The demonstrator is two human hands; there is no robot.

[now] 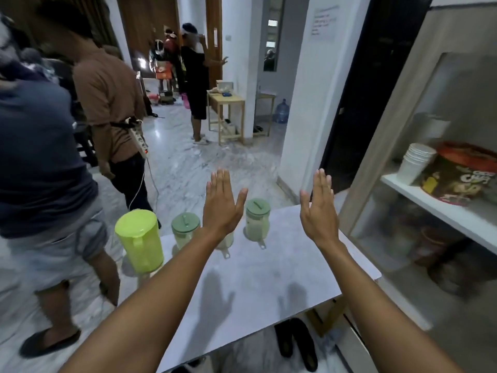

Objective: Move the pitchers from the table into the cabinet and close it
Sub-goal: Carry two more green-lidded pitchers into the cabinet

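Note:
Several pitchers stand along the far edge of a white marbled table (255, 286). A lime-green pitcher (139, 240) is at the left corner. A clear pitcher with a green lid (185, 229) is beside it. Another clear one (225, 242) is mostly hidden behind my left wrist. A third green-lidded pitcher (257, 219) stands further right. My left hand (223, 203) and my right hand (318, 205) hover flat above the table, fingers apart, holding nothing. The cabinet (419, 211) stands to the right, its inside shelves visible.
On the cabinet's white shelf (457, 211) sit stacked white cups (415, 162) and a snack package (460, 176). People stand close on the left, one trailing a power strip (138, 142). Dark shoes (295, 343) lie under the table. A wooden side table (228, 114) stands further off.

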